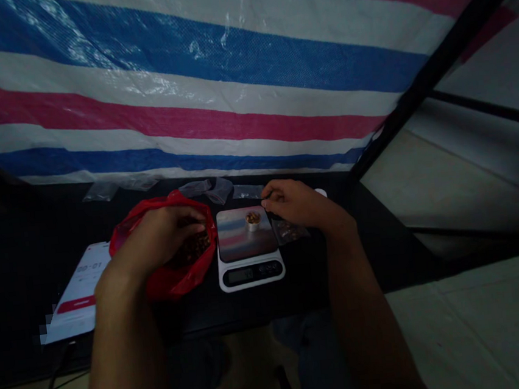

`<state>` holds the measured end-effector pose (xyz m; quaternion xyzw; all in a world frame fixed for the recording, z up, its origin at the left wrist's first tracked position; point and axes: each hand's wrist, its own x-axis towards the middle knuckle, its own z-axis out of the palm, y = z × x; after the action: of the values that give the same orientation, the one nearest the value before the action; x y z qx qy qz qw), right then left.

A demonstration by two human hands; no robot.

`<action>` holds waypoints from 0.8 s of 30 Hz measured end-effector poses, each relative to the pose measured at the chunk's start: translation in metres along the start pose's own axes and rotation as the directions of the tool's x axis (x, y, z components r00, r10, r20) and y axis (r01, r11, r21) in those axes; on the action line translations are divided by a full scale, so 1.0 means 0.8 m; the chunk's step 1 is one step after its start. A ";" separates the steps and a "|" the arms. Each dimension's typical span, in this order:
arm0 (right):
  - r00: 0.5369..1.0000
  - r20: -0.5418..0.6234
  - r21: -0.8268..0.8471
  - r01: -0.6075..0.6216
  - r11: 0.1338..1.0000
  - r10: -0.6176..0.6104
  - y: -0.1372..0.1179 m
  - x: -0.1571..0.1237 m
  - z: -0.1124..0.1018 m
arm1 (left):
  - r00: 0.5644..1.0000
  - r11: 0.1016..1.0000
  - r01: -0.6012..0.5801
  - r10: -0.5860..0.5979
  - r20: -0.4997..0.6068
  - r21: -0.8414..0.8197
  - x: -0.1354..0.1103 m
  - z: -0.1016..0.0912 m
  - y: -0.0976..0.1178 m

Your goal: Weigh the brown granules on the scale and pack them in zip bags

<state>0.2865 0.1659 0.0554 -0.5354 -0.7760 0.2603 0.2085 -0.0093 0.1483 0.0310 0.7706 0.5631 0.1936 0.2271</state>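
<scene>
Hands, what are they doing?

Left hand (160,237) curls inside a crinkly red plastic bag (181,284) over lumpy brown pieces (192,248), grip unclear. Right hand (294,202) has its fingertips (264,201) pinched together, on what I can't tell.

And the scale?

Smooth-topped digital scale (248,244), at two o'clock from the bag, carries a small metal cup (253,221). A clear plastic bag (290,231) lies at three o'clock from it.

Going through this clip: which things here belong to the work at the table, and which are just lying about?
Belonging to the work:
left hand, inside the red plastic bag of brown pieces
right hand
digital scale
small cup on it
clear bag of brown pieces
empty clear bags

Lying about:
printed white sheet
black cable
striped tarpaulin
</scene>
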 end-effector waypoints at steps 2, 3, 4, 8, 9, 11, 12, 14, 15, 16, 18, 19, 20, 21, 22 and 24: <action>1.000 0.001 -0.010 -0.004 1.000 0.004 -0.001 0.000 0.000 | 0.999 0.999 -0.047 0.047 -0.013 -0.012 0.002 0.002 0.010; 1.000 -0.001 -0.020 -0.007 1.000 0.007 -0.002 0.000 0.000 | 0.997 0.997 -0.072 0.072 -0.023 -0.020 0.004 0.004 0.014; 1.000 -0.005 -0.030 -0.010 0.999 0.010 -0.003 0.001 0.001 | 0.994 0.994 -0.103 0.102 -0.037 -0.035 0.006 0.006 0.019; 1.000 0.013 -0.041 -0.025 0.999 0.025 -0.007 0.001 0.002 | 0.962 0.957 -0.265 0.254 -0.105 -0.116 0.021 0.023 0.040; 0.999 0.022 -0.042 -0.027 0.999 0.028 -0.008 0.001 0.003 | 0.952 0.946 -0.300 0.288 -0.108 -0.126 0.025 0.028 0.047; 0.999 0.038 -0.050 -0.027 0.998 0.028 -0.007 0.001 0.003 | 0.933 0.924 -0.357 0.345 -0.103 -0.134 0.033 0.038 0.060; 0.999 0.044 -0.056 -0.026 0.998 0.028 -0.006 0.001 0.004 | 0.925 0.916 -0.378 0.367 -0.103 -0.132 0.037 0.043 0.067; 0.998 0.061 -0.065 -0.027 0.998 0.031 -0.004 0.002 0.004 | 0.917 0.911 -0.397 0.388 -0.091 -0.115 0.042 0.052 0.077; 0.997 0.069 -0.066 -0.028 0.997 0.033 -0.003 0.002 0.004 | 0.916 0.911 -0.399 0.392 -0.084 -0.103 0.044 0.056 0.080; 0.996 0.076 -0.065 -0.031 0.997 0.036 -0.002 0.002 0.004 | 0.916 0.913 -0.399 0.393 -0.076 -0.089 0.046 0.059 0.082; 0.995 0.086 -0.063 -0.036 0.997 0.041 -0.002 0.002 0.004 | 0.919 0.917 -0.394 0.390 -0.063 -0.064 0.048 0.064 0.082; 0.995 0.092 -0.064 -0.036 0.997 0.042 -0.002 0.001 0.003 | 0.919 0.918 -0.393 0.390 -0.058 -0.055 0.049 0.066 0.081; 0.994 0.098 -0.063 -0.036 0.997 0.042 -0.002 0.001 0.003 | 0.919 0.918 -0.392 0.390 -0.053 -0.050 0.049 0.067 0.080; 0.994 0.102 -0.060 -0.035 0.998 0.041 -0.002 0.001 0.003 | 0.920 0.919 -0.391 0.389 -0.049 -0.049 0.049 0.068 0.080; 0.994 0.105 -0.055 -0.032 0.998 0.038 -0.001 0.001 0.004 | 0.921 0.920 -0.390 0.388 -0.043 -0.047 0.049 0.069 0.079; 0.994 0.110 -0.041 -0.021 0.999 0.025 -0.001 0.001 0.005 | 0.923 0.923 -0.383 0.382 -0.033 -0.034 0.049 0.070 0.080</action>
<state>0.2834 0.1659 0.0532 -0.5330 -0.7851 0.2765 0.1515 0.0826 0.1614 0.0228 0.8585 0.4007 0.2552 0.1931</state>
